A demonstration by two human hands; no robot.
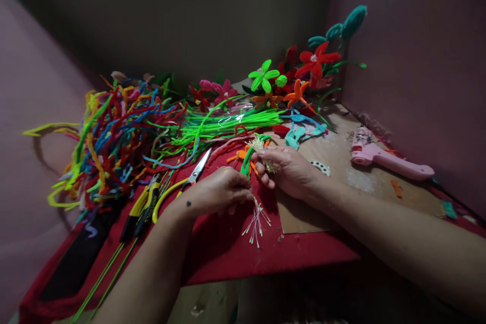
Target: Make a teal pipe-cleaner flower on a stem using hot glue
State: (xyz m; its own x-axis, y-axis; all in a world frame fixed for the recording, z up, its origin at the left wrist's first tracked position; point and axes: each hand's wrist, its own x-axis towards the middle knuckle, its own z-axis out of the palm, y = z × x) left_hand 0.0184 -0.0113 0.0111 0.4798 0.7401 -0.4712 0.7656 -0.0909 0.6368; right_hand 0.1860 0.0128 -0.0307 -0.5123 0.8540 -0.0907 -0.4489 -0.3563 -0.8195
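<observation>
My right hand (286,167) is closed around a thick bundle of cream flower stamens (256,145), whose tips poke out above and below the fingers. To its left, my left hand (222,190) has its fingers pinched together at the upper end of a few white stamens (258,225), which fan out downward over the red cloth. Its fingertips are partly hidden. Behind the hands lie bent green pipe cleaners (246,162) and orange pipe-cleaner pieces (240,154).
Scissors (198,167) and pliers (148,205) lie left, before a heap of colourful pipe cleaners (114,136). Green pipe cleaners (235,121) and pipe-cleaner flowers (261,77) stretch along the back. A pink glue gun (391,157) rests on a brown board (341,162) at right.
</observation>
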